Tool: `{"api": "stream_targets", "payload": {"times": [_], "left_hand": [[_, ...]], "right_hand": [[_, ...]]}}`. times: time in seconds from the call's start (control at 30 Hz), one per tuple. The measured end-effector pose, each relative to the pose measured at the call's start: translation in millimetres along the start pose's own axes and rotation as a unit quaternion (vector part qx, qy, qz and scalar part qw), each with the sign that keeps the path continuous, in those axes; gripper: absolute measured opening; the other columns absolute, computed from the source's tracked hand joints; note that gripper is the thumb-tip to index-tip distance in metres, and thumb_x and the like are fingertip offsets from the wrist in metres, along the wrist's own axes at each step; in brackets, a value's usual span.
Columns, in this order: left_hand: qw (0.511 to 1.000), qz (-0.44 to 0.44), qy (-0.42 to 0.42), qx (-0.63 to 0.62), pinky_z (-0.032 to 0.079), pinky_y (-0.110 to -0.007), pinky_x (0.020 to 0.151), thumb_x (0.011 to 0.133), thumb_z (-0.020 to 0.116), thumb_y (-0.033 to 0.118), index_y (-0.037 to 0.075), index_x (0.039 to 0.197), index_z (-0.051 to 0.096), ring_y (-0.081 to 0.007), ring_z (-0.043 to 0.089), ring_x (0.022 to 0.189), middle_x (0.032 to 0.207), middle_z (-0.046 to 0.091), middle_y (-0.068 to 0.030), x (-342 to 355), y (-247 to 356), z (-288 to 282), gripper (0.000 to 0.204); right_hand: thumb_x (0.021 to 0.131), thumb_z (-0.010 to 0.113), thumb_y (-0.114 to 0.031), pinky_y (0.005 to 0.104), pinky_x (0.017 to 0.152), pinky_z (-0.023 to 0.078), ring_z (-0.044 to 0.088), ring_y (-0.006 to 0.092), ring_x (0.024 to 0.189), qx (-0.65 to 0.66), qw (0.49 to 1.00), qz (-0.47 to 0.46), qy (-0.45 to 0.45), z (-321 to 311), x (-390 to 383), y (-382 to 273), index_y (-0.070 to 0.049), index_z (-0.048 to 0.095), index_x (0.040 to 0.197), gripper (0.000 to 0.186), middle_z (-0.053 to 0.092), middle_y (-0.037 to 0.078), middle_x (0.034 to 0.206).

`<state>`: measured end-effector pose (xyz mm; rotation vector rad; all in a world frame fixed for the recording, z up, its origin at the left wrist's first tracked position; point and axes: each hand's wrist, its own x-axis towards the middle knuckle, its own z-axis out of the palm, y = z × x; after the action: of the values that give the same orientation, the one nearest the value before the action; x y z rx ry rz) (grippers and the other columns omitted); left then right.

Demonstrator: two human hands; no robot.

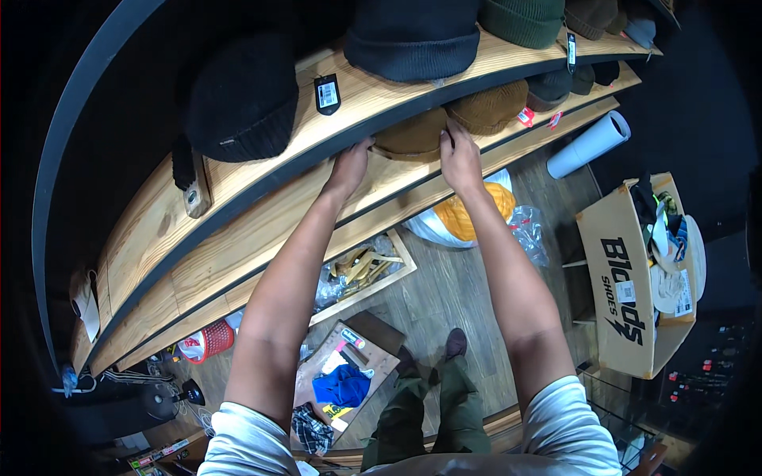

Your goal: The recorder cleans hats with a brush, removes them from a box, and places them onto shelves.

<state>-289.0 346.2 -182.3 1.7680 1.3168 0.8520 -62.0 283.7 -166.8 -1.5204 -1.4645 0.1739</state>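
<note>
Both hands on 1 brown knit beanie [413,136] on the middle shelf [262,214]: left hand [348,168] fingers curled at its edge, right hand [459,159] pinching its brim; risk: a tug drags the neighbouring ochre beanie [490,109] off.

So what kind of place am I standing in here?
Probably a clothing shop mid-stocking: curved wooden shelves hold knitted beanies, like the brown knitted beanie both hands touch, hanging barcode tags, and an open cardboard box.
</note>
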Motion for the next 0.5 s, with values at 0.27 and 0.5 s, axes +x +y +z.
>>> {"api": "stream_targets", "payload": {"times": [0.27,0.5], "left_hand": [[0.955,-0.044,0.001,-0.293,0.034,-0.035,0.110,0.102,0.037,0.031,-0.001,0.131,0.050,-0.0234,0.050,0.122,0.129,0.054,-0.0141,-1,11,-9,0.045],[0.963,0.013,-0.018,-0.270,0.034,-0.045,0.112,0.106,0.026,0.037,0.002,0.149,0.018,-0.0330,0.036,0.136,0.153,0.024,-0.0205,-7,26,-28,0.057]], "right_hand": [[0.096,0.049,-0.017,0.0421,0.098,0.044,0.057,0.0405,0.114,0.032,0.999,-0.032,-0.002,-1,5,1,0.000,0.057,0.126,0.035,0.060,0.024,0.123],[0.095,0.056,-0.026,0.0383,0.090,0.049,0.061,0.0362,0.105,0.072,0.997,0.034,0.012,-4,-15,-24,0.003,0.059,0.123,0.041,0.061,0.024,0.118]]}}
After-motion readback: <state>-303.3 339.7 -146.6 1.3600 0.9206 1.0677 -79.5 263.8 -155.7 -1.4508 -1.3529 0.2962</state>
